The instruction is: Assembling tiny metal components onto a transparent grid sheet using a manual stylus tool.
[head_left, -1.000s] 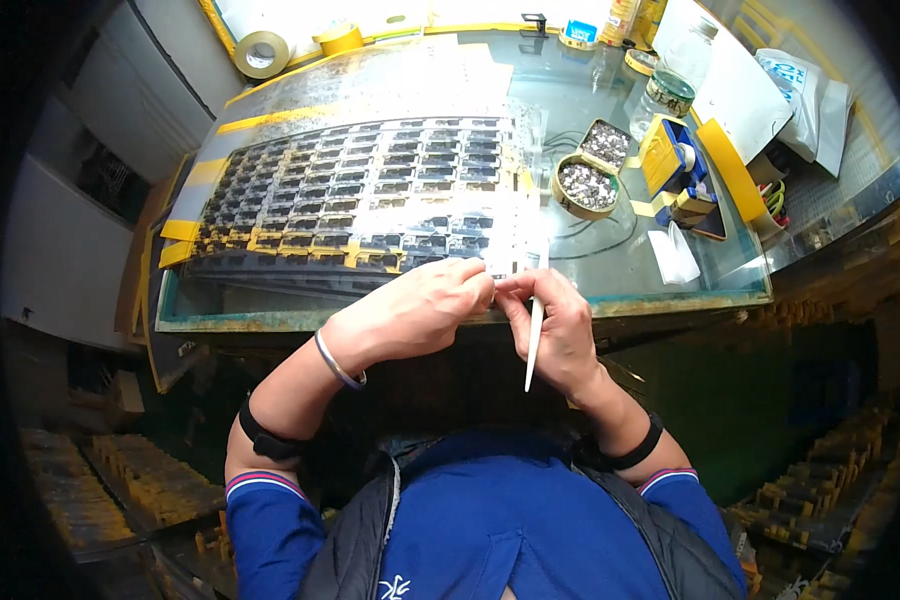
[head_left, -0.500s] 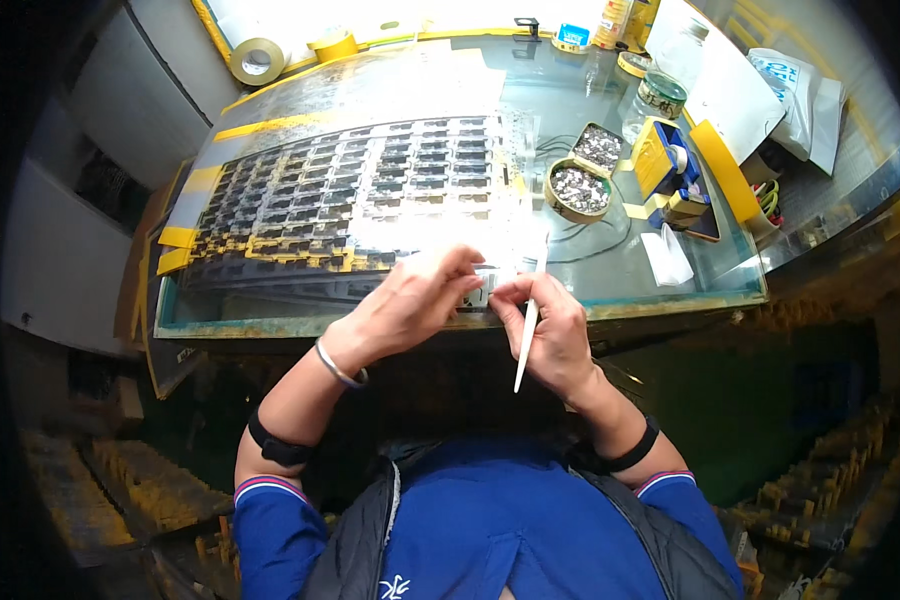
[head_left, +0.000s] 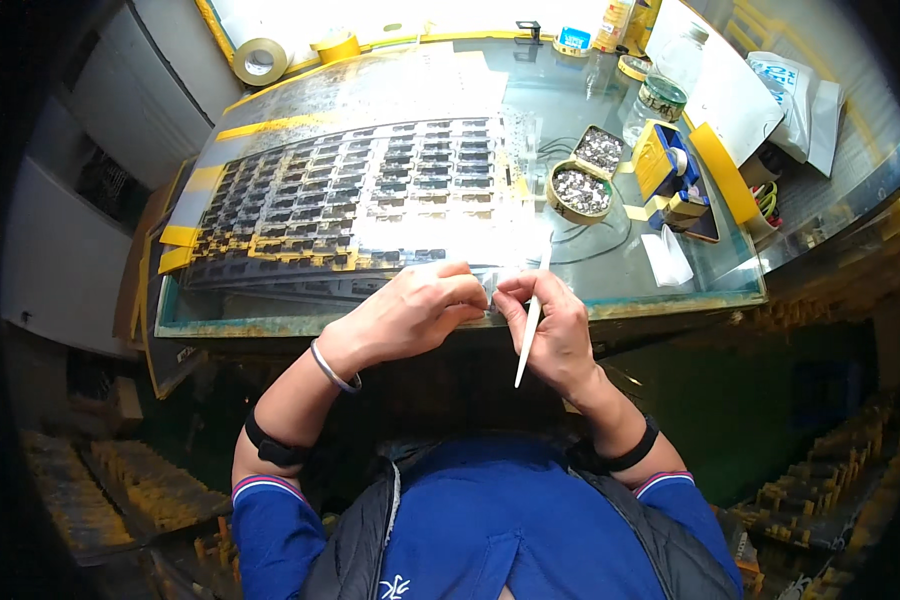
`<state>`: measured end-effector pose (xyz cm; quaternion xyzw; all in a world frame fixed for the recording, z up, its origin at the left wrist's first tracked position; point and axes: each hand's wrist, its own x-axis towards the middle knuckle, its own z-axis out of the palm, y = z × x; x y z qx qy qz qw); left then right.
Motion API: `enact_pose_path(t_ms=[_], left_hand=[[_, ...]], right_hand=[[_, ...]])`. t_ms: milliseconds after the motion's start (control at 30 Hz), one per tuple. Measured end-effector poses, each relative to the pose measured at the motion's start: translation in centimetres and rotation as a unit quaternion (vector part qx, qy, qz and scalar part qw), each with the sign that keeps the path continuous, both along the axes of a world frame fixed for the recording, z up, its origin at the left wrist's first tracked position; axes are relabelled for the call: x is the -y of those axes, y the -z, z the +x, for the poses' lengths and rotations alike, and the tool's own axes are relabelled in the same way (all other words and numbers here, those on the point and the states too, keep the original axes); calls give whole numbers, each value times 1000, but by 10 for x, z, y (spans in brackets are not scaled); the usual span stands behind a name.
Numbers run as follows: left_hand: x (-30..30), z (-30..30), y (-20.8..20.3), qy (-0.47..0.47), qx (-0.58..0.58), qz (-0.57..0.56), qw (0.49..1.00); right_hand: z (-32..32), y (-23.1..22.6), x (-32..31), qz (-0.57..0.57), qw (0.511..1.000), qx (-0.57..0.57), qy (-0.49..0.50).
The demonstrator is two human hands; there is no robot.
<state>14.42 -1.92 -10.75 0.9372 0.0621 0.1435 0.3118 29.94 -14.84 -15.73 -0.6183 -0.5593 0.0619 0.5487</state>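
Observation:
A slender white stick point(head_left: 529, 345) with a tapered end slants through the fingers of my right hand point(head_left: 560, 330), which is closed around it. The thumb and index finger of that hand also pinch together at the table's near edge. Facing them, my left hand point(head_left: 410, 310) has its thumb and fingers closed, with the tips almost meeting the right ones. Between the fingertips is a small clear piece point(head_left: 491, 284), too small to make out fully. Just beyond my hands lies a large sheet point(head_left: 370, 180) with rows of dark rectangular marks, taped in yellow along its left side.
The glass-topped table point(head_left: 590, 275) glares brightly near my hands. To the right stand a round tin point(head_left: 580, 213) of small flakes, a yellow and blue tape dispenser point(head_left: 660, 160), a lidded glass jar point(head_left: 660, 98) and a folded white paper point(head_left: 667, 257). Tape rolls point(head_left: 260, 61) rest at the far left.
My left hand has lowered slightly, and its fingers have come together near the right fingertips. The right hand and the white stick have hardly moved.

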Motion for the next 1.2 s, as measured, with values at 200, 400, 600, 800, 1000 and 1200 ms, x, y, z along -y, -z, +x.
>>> enact_pose_path(t_ms=[200,400,600,800,1000,1200], left_hand=[[-3,3,-1,35,-37,40,998],[-9,7,-6,85,-62,54,993],[-2,7,-5,70,-38,136,988],[3,5,10,-6,12,120,993],[7,-13,18,-95,50,3,994],[46,-17,34,-140,101,181,968]], right_hand=[[0,0,-1,8,1000,15,3],[0,2,0,14,999,31,4],[0,2,-1,14,999,42,6],[2,3,-1,12,1000,24,4],[18,-8,1,-29,999,23,13],[25,-17,4,49,984,170,-23]])
